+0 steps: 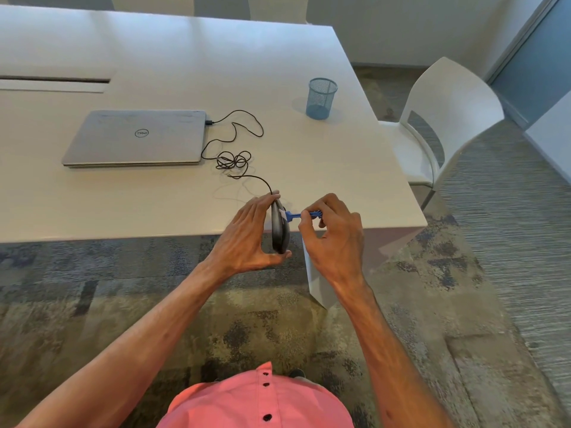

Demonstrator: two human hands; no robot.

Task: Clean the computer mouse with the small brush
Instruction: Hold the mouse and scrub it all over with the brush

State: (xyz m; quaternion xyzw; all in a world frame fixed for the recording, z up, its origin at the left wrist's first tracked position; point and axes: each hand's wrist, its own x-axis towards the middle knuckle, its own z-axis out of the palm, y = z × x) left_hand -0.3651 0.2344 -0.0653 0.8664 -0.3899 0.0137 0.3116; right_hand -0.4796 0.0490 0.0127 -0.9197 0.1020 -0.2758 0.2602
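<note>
While the left hand (247,239) grips the computer mouse (279,230) on edge, fingertips hooked over its far end and the thumb pressed under its near end, the mouse hangs in the air just over the front edge of the white worktop (185,72). That hand is spread about as wide as the mouse is long, with the palm set a little off the mouse's back. The mouse stands turned sideways, its narrow side toward the camera.

Just beside it, the right hand (335,239) is curled narrow, pinching the small brush (296,215) between thumb and fingertips; the other fingers are folded in toward the palm. The blue brush lies roughly level and its head meets the right-facing side of the mouse near the upper end. Which face of the mouse that is cannot be told from this angle.

From the far end of the mouse a black cable (234,160) runs across the worktop, bunches into a loose tangle, and ends at a plug in the side of a closed silver laptop (136,137). A blue mesh cup (322,98) stands farther back near the right edge, well apart from both hands. A white chair (445,118) sits beside the worktop's right side.
</note>
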